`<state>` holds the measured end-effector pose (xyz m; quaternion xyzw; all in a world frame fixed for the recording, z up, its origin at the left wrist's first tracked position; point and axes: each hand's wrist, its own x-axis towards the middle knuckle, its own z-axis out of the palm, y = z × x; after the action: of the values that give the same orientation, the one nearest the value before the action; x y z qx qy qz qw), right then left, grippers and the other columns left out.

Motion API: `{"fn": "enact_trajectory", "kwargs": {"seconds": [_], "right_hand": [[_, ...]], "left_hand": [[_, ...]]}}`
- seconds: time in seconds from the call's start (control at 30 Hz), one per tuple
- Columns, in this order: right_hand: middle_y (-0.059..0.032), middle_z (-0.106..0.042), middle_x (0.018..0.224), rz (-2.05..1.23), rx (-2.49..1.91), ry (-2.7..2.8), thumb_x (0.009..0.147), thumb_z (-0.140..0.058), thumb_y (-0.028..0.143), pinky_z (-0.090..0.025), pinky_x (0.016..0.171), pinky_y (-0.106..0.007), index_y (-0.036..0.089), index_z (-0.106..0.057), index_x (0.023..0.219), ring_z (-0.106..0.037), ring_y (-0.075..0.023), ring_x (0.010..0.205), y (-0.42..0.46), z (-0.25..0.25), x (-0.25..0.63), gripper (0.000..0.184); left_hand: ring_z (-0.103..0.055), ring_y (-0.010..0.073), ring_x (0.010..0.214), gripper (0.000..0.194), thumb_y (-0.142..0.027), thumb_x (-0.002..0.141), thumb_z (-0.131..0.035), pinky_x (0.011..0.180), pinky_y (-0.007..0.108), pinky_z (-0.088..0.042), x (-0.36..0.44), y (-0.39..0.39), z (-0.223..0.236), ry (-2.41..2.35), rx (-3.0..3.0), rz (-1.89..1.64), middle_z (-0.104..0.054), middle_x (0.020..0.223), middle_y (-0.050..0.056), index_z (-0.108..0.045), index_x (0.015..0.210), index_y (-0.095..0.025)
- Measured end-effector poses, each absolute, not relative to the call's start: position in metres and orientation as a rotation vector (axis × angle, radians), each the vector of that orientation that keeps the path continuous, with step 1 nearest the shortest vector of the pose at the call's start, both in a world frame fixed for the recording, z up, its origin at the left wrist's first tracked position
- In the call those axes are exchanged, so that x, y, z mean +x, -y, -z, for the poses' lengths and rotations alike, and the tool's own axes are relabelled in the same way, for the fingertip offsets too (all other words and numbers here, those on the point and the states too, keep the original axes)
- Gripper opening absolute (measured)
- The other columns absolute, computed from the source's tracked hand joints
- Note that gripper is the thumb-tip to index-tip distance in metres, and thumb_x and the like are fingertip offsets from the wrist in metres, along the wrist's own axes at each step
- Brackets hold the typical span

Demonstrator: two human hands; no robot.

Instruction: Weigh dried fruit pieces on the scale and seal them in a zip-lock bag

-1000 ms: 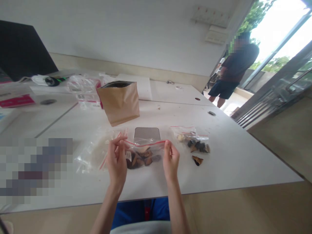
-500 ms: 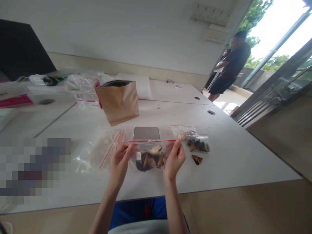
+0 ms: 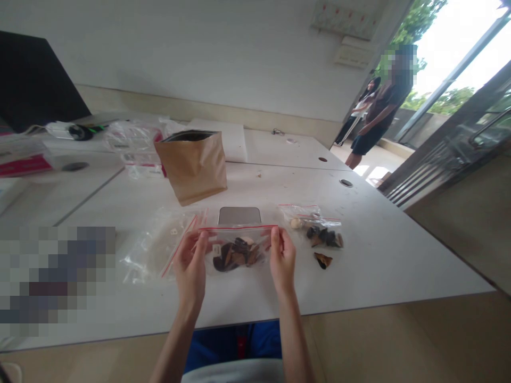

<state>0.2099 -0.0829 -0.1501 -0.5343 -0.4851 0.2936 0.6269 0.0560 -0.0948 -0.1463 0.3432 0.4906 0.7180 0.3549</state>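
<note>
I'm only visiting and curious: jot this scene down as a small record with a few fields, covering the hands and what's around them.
Left hand: holds the left edge of a clear zip bag.
Right hand: holds the bag's right edge.
Bag contents: dark and tan chunks, plus a small white label.
Nearby on the white table: a second zip bag of chunks, one loose chunk, a flat clear plastic bag, a brown paper pouch, a grey slab.
Background: two people standing.
</note>
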Motion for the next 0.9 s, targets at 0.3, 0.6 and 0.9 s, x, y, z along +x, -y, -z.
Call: {"fn": "enact_trajectory", "kwargs": {"seconds": [0.3, 0.6, 0.9], "right_hand": [[-0.0009, -0.058, 0.07, -0.592, -1.212, 1.108, 0.089, -0.048, 0.047, -0.044, 0.065, -0.024, 0.017, -0.059, 0.077, -0.053, -0.0133, 0.067, 0.082, 0.152, 0.213, 0.034], [0.0017, -0.054, 0.068, -0.831, -1.034, 1.024, 0.082, -0.059, 0.045, -0.043, 0.063, -0.023, 0.017, -0.058, 0.076, -0.05, -0.0119, 0.065, 0.082, 0.152, 0.207, 0.028], [0.0005, -0.06, 0.068, -0.95, -1.046, 0.946, 0.076, -0.066, 0.045, -0.043, 0.067, -0.026, 0.017, -0.062, 0.071, -0.053, -0.0132, 0.068, 0.086, 0.15, 0.212, 0.029]], "left_hand": [[-0.065, 0.0121, 0.063, 0.027, -0.044, 0.077, -0.067, 0.06, 0.021, -0.05, 0.057, 0.095, 0.146, -1.279, 0.876, -1.84, -0.066, 0.076, 0.0, -0.062, 0.075, -0.017], [-0.057, 0.0099, 0.063, 0.03, -0.048, 0.075, -0.066, 0.061, 0.019, -0.044, 0.068, 0.095, 0.145, -1.054, 0.721, -1.836, -0.061, 0.066, -0.002, -0.06, 0.078, -0.019], [-0.052, 0.0108, 0.063, 0.026, -0.04, 0.072, -0.072, 0.059, 0.021, -0.04, 0.059, 0.098, 0.15, -1.134, 0.859, -1.623, -0.058, 0.065, -0.001, -0.064, 0.073, -0.016]]}}
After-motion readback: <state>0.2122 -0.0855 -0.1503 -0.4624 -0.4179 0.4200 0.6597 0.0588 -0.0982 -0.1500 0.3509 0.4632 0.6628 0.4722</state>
